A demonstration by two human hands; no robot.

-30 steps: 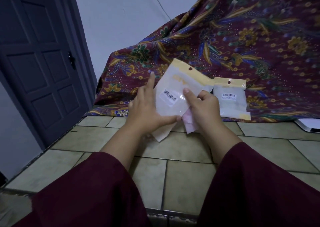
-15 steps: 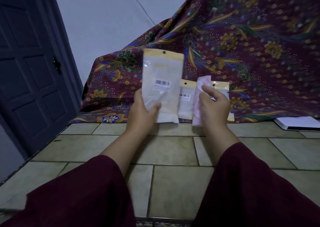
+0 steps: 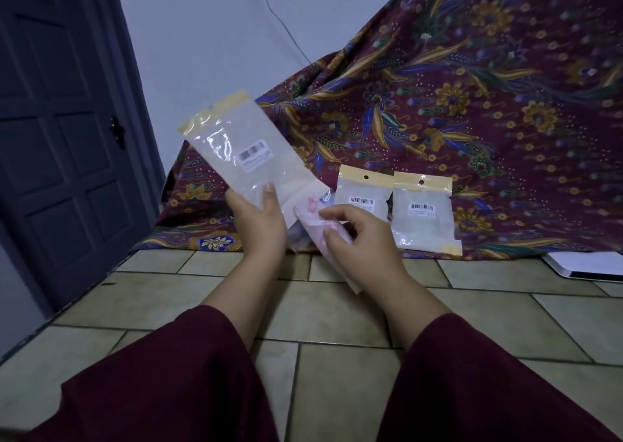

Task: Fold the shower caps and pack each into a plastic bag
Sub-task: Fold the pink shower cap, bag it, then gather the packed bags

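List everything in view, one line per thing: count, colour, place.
empty plastic bag: 1, clear with yellow strip, in left hand.
folded shower cap: 1, pink, in right hand at bag's lower end.
packed bags: 2, clear with yellow tops, leaning on cloth.
patterned cloth: 1, maroon floral, draped behind.
door: 1, dark, left.
white flat object: 1, far right floor.
tiled floor: beige.
left hand: grips bag.
right hand: pinches cap.

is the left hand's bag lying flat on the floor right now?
No. The left hand holds the plastic bag tilted in the air, above the tiled floor.
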